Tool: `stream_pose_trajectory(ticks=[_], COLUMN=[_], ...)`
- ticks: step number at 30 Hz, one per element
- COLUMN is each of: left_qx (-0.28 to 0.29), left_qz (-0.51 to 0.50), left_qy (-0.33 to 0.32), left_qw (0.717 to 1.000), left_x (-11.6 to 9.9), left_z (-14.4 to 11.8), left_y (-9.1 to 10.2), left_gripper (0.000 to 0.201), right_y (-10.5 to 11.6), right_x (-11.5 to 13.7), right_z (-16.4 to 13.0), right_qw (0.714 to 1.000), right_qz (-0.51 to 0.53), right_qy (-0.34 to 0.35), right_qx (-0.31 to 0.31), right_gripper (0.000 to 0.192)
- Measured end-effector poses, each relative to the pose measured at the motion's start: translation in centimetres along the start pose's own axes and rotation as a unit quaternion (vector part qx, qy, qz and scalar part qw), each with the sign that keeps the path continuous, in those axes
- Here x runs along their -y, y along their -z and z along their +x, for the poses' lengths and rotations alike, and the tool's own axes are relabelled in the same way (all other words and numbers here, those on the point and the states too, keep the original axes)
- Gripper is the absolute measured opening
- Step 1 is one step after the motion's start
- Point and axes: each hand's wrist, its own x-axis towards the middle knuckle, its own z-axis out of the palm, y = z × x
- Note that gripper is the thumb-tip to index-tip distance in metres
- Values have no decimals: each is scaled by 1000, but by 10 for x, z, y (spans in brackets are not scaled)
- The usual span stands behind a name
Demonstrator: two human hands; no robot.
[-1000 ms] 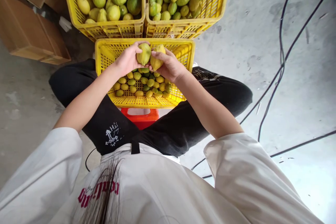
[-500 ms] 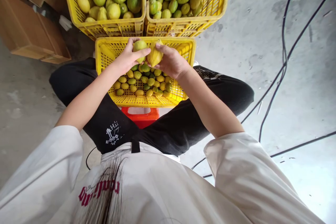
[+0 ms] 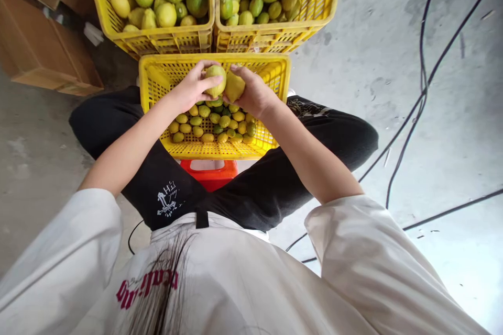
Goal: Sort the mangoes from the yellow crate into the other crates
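My left hand (image 3: 193,86) is closed around a yellow-green lemon (image 3: 216,81), its thumb across the front of the fruit. Close beside it, my right hand (image 3: 255,92) grips a yellower lemon (image 3: 234,87), with the thumb near the top and the fingers mostly hidden behind. Both fruits are held over a yellow plastic crate (image 3: 157,153) between my knees. Small yellow and green lemons (image 3: 224,121) lie on the floor of that crate, partly hidden by my hands.
Two yellow crates, the left (image 3: 157,39) and right (image 3: 271,31), stand beyond, holding larger green and yellow lemons. A red stool (image 3: 212,180) is under me. Cardboard boxes (image 3: 47,42) lie at far left. Black cables (image 3: 426,91) cross the floor at right.
Both lemons have turned in my fingers, and the left one has shifted slightly right. The right lemon now shows a rounder side. The view has moved a little.
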Motion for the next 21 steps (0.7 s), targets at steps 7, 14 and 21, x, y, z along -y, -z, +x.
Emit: stream_pose_trajectory(ticks=[7, 14, 21], left_qx=[-57, -11, -8], left_qz=[-21, -79, -46], left_qy=[-6, 45, 40], left_qw=[998, 996, 998], left_x=[-1, -7, 13], left_z=[2, -6, 0], left_y=[-6, -7, -9], left_gripper=[25, 32, 25], right_y=[-9, 2, 9], right_x=[15, 5, -1], right_z=[-3, 6, 7], right_qw=[1000, 999, 999], right_qz=[5, -27, -37], right_qy=[-13, 29, 32], right_qx=[-12, -21, -15], right_gripper=[16, 14, 46])
